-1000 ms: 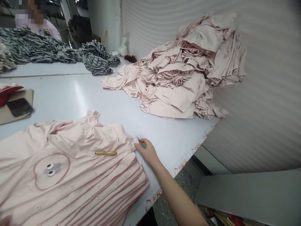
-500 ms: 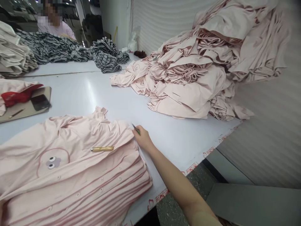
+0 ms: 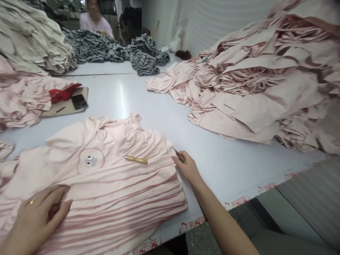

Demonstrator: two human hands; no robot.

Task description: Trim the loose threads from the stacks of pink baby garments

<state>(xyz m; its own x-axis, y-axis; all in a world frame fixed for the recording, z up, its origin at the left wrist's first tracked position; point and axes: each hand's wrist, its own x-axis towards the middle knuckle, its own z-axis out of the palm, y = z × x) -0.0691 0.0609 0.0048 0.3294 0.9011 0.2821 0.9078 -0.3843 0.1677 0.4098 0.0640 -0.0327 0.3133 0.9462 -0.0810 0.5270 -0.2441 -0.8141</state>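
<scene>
A layered stack of pale pink button-front garments (image 3: 148, 184) lies before me, the top one bearing a round face patch (image 3: 91, 161) with two eyes. My left hand (image 3: 44, 214) rests on the stack's near left part, fingers loosely bent and thumb apart, holding nothing. At the far right edge of the top garment, my right hand (image 3: 188, 166) is closed around a small green tool (image 3: 181, 158) with a pointed dark tip; its fingertips touch the cloth. A wooden-handled awl (image 3: 136, 159) lies on the top garment, between my hands.
A large heap of pink garments (image 3: 247, 106) covers the table's right side. Checked grey cloth (image 3: 145, 56) and cream garments (image 3: 34, 39) are piled at the back. A phone (image 3: 79, 101) lies on a board (image 3: 62, 110) at left. A person (image 3: 95, 24) sits beyond.
My view has swung left, so things sit further right. My left hand has come fully into view, on the stack. My right hand stays at the garment's edge with the green tool.
</scene>
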